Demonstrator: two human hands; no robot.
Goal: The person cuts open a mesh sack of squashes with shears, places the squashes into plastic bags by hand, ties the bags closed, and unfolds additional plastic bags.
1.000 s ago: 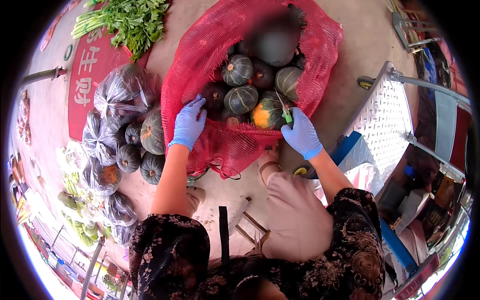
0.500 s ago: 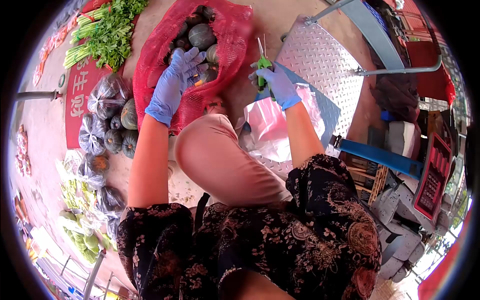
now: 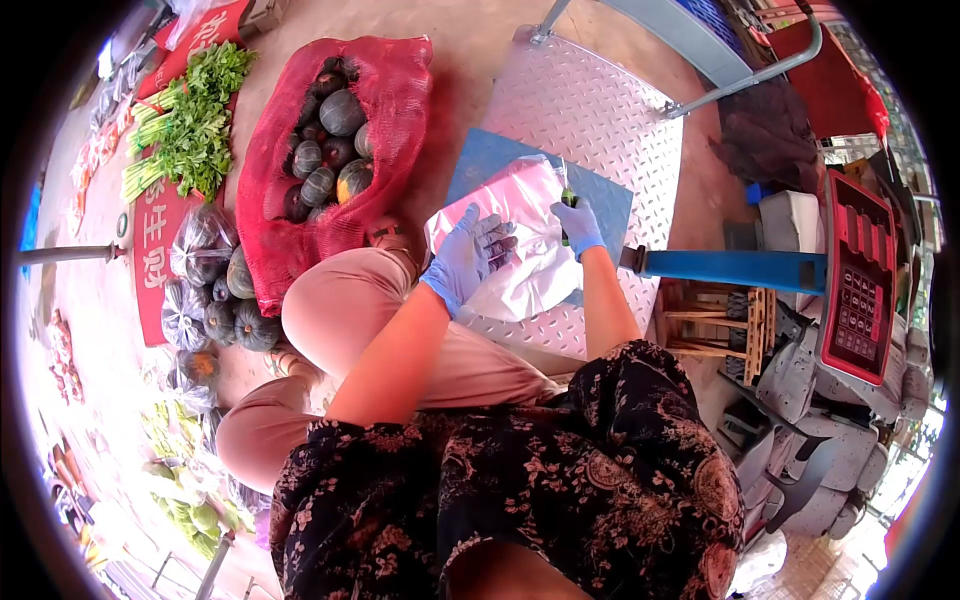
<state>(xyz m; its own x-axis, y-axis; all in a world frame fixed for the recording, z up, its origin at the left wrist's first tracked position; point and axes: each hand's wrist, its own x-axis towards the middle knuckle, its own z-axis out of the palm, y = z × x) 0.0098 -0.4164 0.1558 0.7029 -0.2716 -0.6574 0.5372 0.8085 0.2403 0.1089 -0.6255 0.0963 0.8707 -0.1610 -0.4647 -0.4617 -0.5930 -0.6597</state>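
Observation:
My left hand [image 3: 465, 256], in a blue glove, is open with fingers apart over a stack of thin white plastic bags [image 3: 535, 275]. I cannot tell whether it presses on them. At the right edge of the bags, my gloved right hand [image 3: 582, 226] is closed around green-handled snips [image 3: 567, 197], whose blades point away from me and are hard to make out. The bags lie on a blue sheet [image 3: 607, 203] on the metal platform of a scale [image 3: 600, 95]. To the left, a red mesh sack [image 3: 400, 95] lies open, with several dark green pumpkins [image 3: 342, 113] inside.
A blue post [image 3: 740, 268] runs from the platform to a red scale display [image 3: 850, 300] at right. Bagged pumpkins [image 3: 205, 245] and bunches of celery [image 3: 205, 120] lie on the left. A wooden stool [image 3: 720, 325] and grey metal frame [image 3: 690, 45] flank the platform.
My left hand has left the pumpkins in the mesh sack and moved right, over the plastic bags. My right hand has lowered toward the bags, still holding the snips. The camera view has shifted right.

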